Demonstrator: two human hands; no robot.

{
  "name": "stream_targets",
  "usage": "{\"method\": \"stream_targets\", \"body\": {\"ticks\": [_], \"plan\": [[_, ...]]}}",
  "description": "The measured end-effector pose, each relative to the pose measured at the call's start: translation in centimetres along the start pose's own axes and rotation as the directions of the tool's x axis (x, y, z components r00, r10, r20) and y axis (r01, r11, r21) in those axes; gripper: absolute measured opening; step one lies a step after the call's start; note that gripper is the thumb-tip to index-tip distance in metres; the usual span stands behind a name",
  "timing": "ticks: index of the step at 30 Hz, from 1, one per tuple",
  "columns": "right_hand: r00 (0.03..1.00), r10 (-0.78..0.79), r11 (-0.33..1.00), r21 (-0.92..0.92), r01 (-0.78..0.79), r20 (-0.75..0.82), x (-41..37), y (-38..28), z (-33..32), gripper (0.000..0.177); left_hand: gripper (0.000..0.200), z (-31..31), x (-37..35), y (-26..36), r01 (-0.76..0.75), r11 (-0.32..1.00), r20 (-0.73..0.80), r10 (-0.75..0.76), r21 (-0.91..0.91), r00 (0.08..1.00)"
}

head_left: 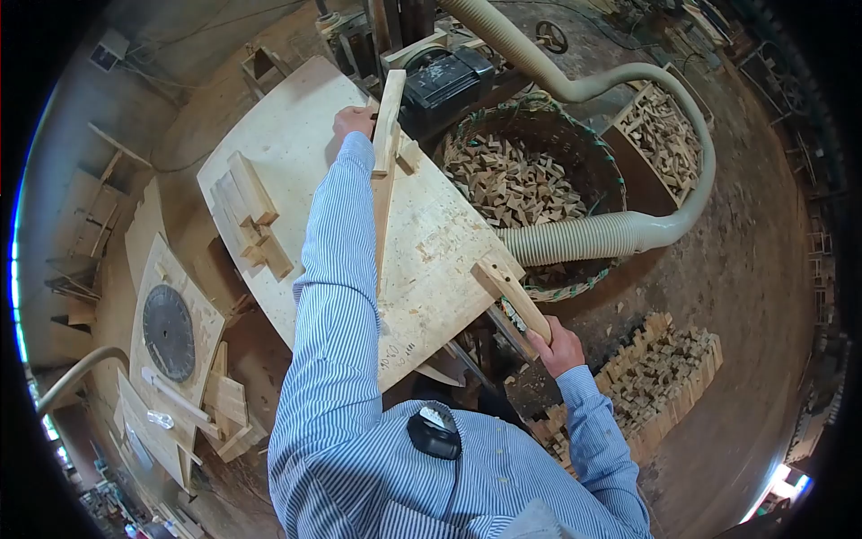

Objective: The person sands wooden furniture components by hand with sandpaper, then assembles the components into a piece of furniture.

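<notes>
Near the far edge of the pale wooden tabletop (431, 269), my left hand (355, 122) is closed at the side of an upright light wooden board (389, 112); its fingertips are partly hidden. A long thin wooden strip (383, 225) runs from that board toward me, beside my left sleeve. My right hand (561, 349) is wrapped round the end of a wooden bar (516, 292) at the table's right corner. Several short wood blocks (254, 189) lie at the left side of the tabletop.
A black motor (449, 81) stands beyond the table. A ribbed hose (584, 238) curves past a wicker basket (615, 171) of wood offcuts. Stacked wood pieces (664, 382) lie on the floor at right. A round saw blade (168, 332) rests on a board at left.
</notes>
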State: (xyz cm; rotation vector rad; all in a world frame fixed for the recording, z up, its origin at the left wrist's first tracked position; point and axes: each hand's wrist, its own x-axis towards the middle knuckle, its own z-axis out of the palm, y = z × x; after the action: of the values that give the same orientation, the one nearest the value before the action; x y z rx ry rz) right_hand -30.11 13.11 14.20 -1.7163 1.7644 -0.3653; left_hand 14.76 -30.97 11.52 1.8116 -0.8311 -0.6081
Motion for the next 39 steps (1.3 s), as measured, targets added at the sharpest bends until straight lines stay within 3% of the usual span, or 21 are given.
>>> {"method": "stream_targets", "body": {"ticks": [3,7,10,13,17,19,20,22,24,28,30,32,33,35,37,39], "plan": [[1.000,0.004,1.000,-0.011,-0.004,0.002,-0.4,0.4,0.0,0.046,0.019,-0.3,-0.8,0.1,-0.084,0.986,-0.008,0.087,0.144,0.996],[0.999,0.030,1.000,0.007,-0.030,0.015,-1.1,1.2,-0.8,0.046,0.020,0.1,-2.3,-0.2,-0.096,0.984,0.016,0.095,0.149,0.995],[0.999,0.037,0.999,0.012,-0.037,0.029,-2.3,2.2,-1.3,0.046,0.019,0.1,-5.2,0.1,-0.062,0.997,0.004,0.062,0.056,0.998],[1.000,0.012,1.000,0.027,-0.013,0.028,-3.4,3.9,-1.4,0.047,0.015,0.0,-8.3,1.0,-0.194,0.972,-0.066,0.204,0.132,0.977],[1.000,0.004,1.000,0.017,-0.004,0.022,-5.0,5.7,-2.0,0.048,0.013,1.0,-9.8,-0.4,-0.194,0.977,-0.121,0.204,0.090,0.971],[1.000,0.010,0.999,0.032,-0.011,0.027,-5.5,6.5,-2.4,0.049,0.014,2.6,-8.6,-2.6,-0.113,0.982,-0.144,0.091,-0.152,0.985],[1.000,-0.015,0.999,0.033,0.015,0.023,-5.8,7.0,-2.5,0.049,0.014,1.8,-9.7,-1.8,-0.118,0.981,-0.143,0.096,-0.152,0.985],[1.000,-0.020,0.999,0.040,0.019,0.021,-6.8,8.1,-2.5,0.049,0.028,-0.5,-14.0,-0.1,0.010,0.932,-0.082,-0.043,-0.363,0.996],[0.999,-0.038,0.999,-0.002,0.038,0.020,-7.4,8.7,-2.6,0.049,0.039,-2.2,-16.7,-1.3,-0.047,0.874,-0.025,0.040,-0.485,0.999],[0.999,-0.036,0.999,0.004,0.036,-0.008,-8.9,9.8,-2.5,0.056,0.031,-6.4,-26.3,-3.6,-0.295,0.905,0.098,0.339,-0.307,0.936],[0.993,-0.056,0.997,0.048,0.062,-0.109,-10.0,10.6,-2.4,0.059,0.028,-8.2,-35.8,-1.5,-0.181,0.943,0.271,0.259,-0.280,0.927],[0.973,-0.082,0.990,0.093,0.104,-0.216,-10.5,11.2,-2.6,0.065,0.027,-9.3,-41.7,-3.1,-0.346,0.895,0.486,0.444,-0.282,0.752],[0.970,-0.072,0.991,0.095,0.096,-0.230,-10.4,10.9,-2.8,0.065,0.026,-9.7,-44.9,-3.3,-0.322,0.909,0.585,0.416,-0.263,0.696],[0.896,-0.226,0.911,0.243,0.333,-0.382,-10.1,9.2,-3.1,0.067,0.025,-10.8,-50.7,-2.0,-0.324,0.918,0.748,0.379,-0.229,0.545],[0.907,-0.284,0.791,0.458,0.405,-0.312,-9.5,6.7,-3.6,0.068,0.026,-11.2,-54.5,-1.6,-0.316,0.927,0.846,0.328,-0.202,0.421],[0.924,-0.359,0.731,0.577,0.365,-0.130,-8.4,6.1,-3.6,0.055,0.028,-11.1,-56.8,-1.4,-0.306,0.922,0.865,0.343,-0.235,0.367]]}}
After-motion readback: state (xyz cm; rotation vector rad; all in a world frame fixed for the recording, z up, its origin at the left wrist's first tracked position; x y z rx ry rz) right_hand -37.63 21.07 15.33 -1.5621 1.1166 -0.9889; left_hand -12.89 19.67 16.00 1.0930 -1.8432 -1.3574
